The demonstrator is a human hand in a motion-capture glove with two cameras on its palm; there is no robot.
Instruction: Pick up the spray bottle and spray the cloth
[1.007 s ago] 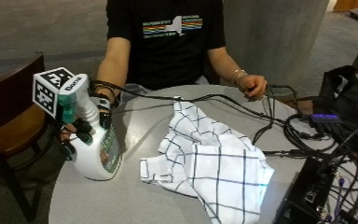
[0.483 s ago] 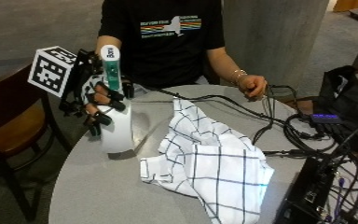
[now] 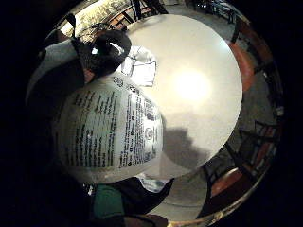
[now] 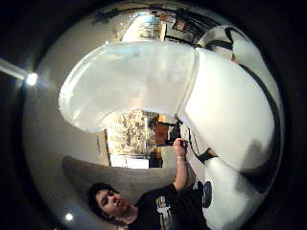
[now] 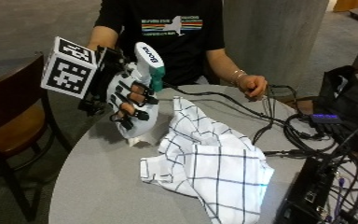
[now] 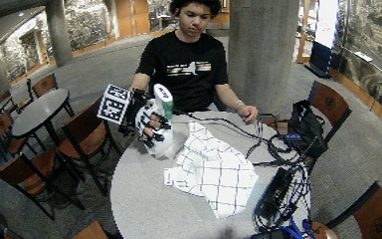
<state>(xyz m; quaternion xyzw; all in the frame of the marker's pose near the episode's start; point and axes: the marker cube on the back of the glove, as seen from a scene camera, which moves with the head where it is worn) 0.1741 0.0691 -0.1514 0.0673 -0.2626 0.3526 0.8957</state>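
- my gloved right hand (image 5: 129, 100) has its fingers curled around the body of the white spray bottle (image 5: 143, 93), which i hold off the round grey table (image 5: 104, 186), tilted, with its green-trimmed head up near my chest.
- the bottle is in the air above the table's edge on my right side, just beside the cloth and not touching it.
- the cloth (image 5: 210, 163), white with dark grid lines, lies crumpled in the middle of the table, with its nearest fold close under the bottle's base.
- in the little finger side palm view, the bottle's printed label (image 3: 111, 135) fills much of the frame, with the bare tabletop (image 3: 199, 80) behind it; the thumb side view shows only the pale bottle body (image 4: 144, 81) close up.
- my bare left hand (image 5: 253, 86) rests at the far edge of the table, among black cables (image 5: 278, 121).
- the step in hand, as i judge it, is aiming: the nozzle should turn to face down toward the cloth's middle before any squeeze.
- i cannot tell whether a finger already sits on the trigger; one would need to reach it without letting the body slip.
- keep the spray away from the black electronics and cables beyond the cloth.
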